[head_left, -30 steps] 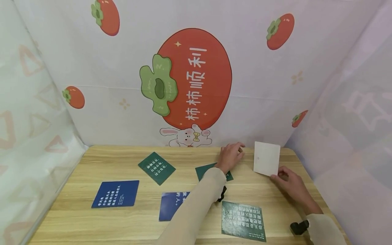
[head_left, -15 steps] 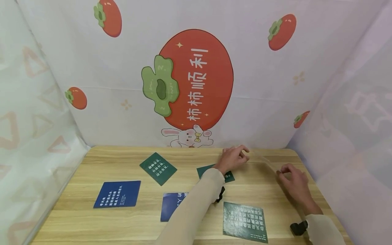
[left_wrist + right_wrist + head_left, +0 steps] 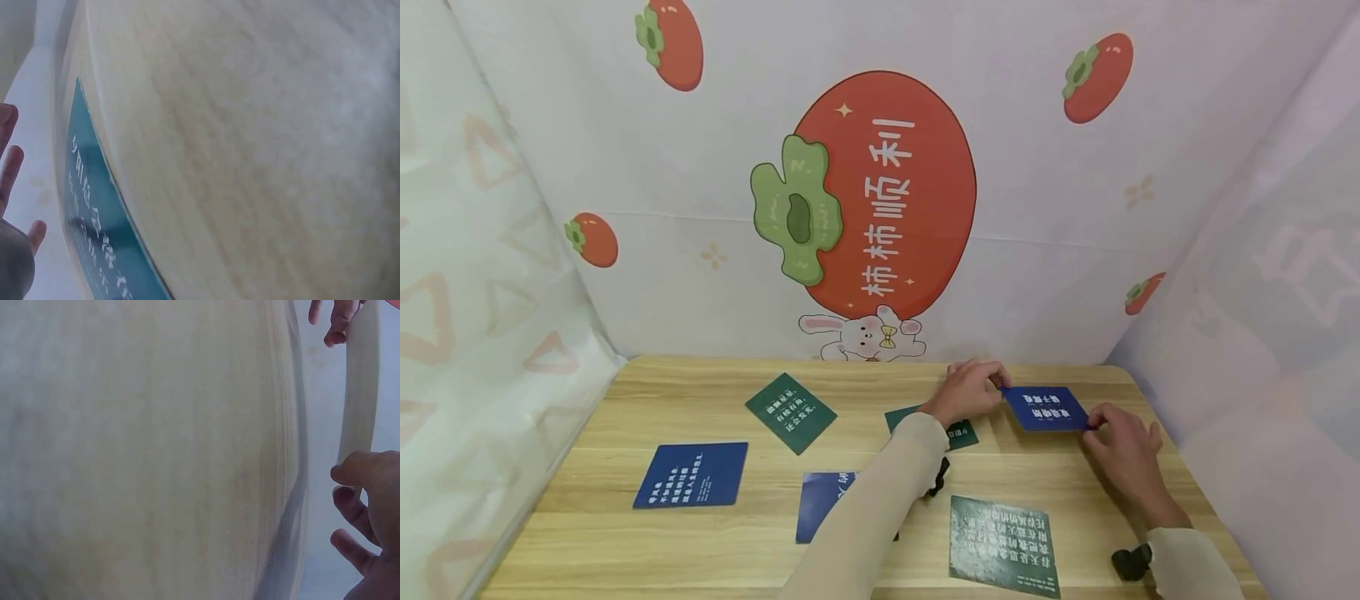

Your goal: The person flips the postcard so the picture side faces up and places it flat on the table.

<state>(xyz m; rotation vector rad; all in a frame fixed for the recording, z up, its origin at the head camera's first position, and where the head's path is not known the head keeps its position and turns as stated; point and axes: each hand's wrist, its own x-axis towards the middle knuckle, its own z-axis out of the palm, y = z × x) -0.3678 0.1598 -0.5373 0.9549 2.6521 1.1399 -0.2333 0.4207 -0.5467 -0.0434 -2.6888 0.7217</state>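
Observation:
A blue card point(image 3: 1045, 408) with white characters is held above the table at the back right, tilted, face up. My right hand point(image 3: 1126, 457) pinches its right corner between thumb and finger. At the opposite corner, the fingers of my left hand point(image 3: 966, 392) hold it. From below, the right wrist view shows the card's pale back point(image 3: 362, 381) stretched between the right hand point(image 3: 375, 500) and the left hand point(image 3: 337, 319). A green card point(image 3: 962, 435) lies under the left wrist, partly covered; the left wrist view shows this green card point(image 3: 100, 206) closer.
On the wooden table point(image 3: 587, 542) lie another green card point(image 3: 792, 412), a blue card point(image 3: 692, 475), a blue card point(image 3: 816, 504) partly under the left sleeve, and a larger green card point(image 3: 1003, 546) at front. White printed cloth point(image 3: 1030, 283) stands behind the table and along both sides.
The card in my right hand has turned from its white back, through edge-on, to its blue face. My left hand has moved slightly right and taken the other corner.

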